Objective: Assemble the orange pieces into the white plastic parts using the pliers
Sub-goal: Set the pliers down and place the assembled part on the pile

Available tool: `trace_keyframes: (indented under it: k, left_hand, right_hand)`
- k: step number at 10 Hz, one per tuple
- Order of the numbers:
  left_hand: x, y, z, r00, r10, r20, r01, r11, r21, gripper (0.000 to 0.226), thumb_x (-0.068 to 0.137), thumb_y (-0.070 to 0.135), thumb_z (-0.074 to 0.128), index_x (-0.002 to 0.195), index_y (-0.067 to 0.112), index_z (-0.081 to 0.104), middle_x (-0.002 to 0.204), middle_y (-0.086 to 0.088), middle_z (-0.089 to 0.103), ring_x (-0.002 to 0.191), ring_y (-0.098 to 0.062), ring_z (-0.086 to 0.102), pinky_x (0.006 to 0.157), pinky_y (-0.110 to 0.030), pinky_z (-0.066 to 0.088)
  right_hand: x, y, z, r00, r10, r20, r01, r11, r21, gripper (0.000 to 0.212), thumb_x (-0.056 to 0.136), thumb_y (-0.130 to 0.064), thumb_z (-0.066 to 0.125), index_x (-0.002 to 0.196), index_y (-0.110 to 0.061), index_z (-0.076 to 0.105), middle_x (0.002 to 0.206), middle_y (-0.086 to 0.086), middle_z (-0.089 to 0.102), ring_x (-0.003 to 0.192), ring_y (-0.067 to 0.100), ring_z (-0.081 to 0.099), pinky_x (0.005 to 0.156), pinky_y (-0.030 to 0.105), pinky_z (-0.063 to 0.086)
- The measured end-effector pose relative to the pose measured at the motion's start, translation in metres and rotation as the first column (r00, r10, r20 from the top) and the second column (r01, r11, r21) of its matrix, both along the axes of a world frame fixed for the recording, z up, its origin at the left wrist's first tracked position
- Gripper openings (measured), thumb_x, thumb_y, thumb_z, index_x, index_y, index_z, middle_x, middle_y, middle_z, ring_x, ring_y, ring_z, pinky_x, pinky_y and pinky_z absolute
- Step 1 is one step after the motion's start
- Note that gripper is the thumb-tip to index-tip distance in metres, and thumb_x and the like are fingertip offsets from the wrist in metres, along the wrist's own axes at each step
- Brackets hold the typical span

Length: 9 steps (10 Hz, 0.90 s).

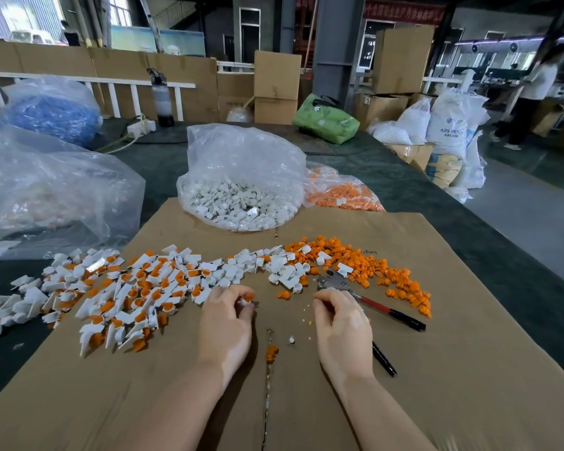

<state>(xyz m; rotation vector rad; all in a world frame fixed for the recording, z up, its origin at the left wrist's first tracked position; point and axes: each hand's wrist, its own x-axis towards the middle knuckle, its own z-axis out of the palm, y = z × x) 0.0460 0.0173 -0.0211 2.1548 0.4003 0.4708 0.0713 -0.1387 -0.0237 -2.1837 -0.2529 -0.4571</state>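
Both forearms reach over the flattened cardboard (437,369) on the table. Left hand (227,323) pinches a small white part with an orange piece (247,299) in its fingertips. Right hand (342,327) is curled with its fingertips together; whether it holds anything cannot be told. Pliers (368,299) lie just beside it, red-and-black handles splayed. Assembled parts (121,297) are heaped to the left, loose orange pieces (372,265) to the right, a bag of white parts (238,203) beyond.

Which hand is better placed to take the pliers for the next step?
The right hand, probably: the pliers lie right beside and under it, and the left hand already pinches a white part with an orange piece.
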Motion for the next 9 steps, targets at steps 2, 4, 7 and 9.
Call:
trace_keyframes:
  k: [2,4,7,9]
  left_hand:
    - [-0.002,0.025,0.0,0.988,0.153,-0.009,-0.152,0.986,0.071,0.024,0.09,0.001,0.056,0.108,0.013,0.065,0.106,0.003,0.037,0.104,-0.015,0.046,0.091,-0.015,0.029]
    - [-0.005,0.036,0.0,0.966,0.257,-0.022,-0.252,0.958,0.137,0.03,0.087,-0.006,0.053,0.111,0.006,0.066,0.121,-0.009,0.039,0.12,-0.023,0.039,0.101,-0.022,0.029]
    - [-0.008,0.039,-0.001,0.956,0.293,0.003,-0.292,0.953,0.085,0.035,0.085,-0.009,0.052,0.11,0.013,0.065,0.126,-0.01,0.037,0.128,-0.025,0.027,0.107,-0.033,0.027]
    - [-0.011,0.039,-0.004,0.957,0.28,0.077,-0.285,0.956,0.063,0.032,0.086,-0.007,0.054,0.104,0.017,0.064,0.123,-0.006,0.038,0.13,-0.026,0.029,0.105,-0.033,0.029]
  right_hand:
    - [0.0,0.001,0.0,1.0,-0.006,-0.015,0.007,1.0,0.015,0.014,0.091,-0.009,0.054,0.09,-0.018,0.066,0.084,-0.016,0.056,0.085,0.003,0.051,0.072,0.003,0.034]
    - [0.001,0.0,-0.001,1.0,-0.014,-0.014,0.014,0.999,0.032,0.014,0.092,-0.009,0.055,0.092,-0.017,0.066,0.085,-0.014,0.057,0.086,0.004,0.051,0.073,0.011,0.035]
    - [0.006,-0.001,-0.003,0.995,-0.05,-0.092,0.065,0.983,0.172,0.019,0.094,-0.013,0.052,0.088,-0.029,0.059,0.085,-0.019,0.056,0.088,0.004,0.053,0.071,0.009,0.035]
    - [0.006,-0.003,-0.006,0.996,-0.047,-0.078,0.061,0.981,0.184,0.017,0.093,-0.013,0.053,0.09,-0.028,0.061,0.086,-0.018,0.058,0.087,0.004,0.054,0.072,0.012,0.038]
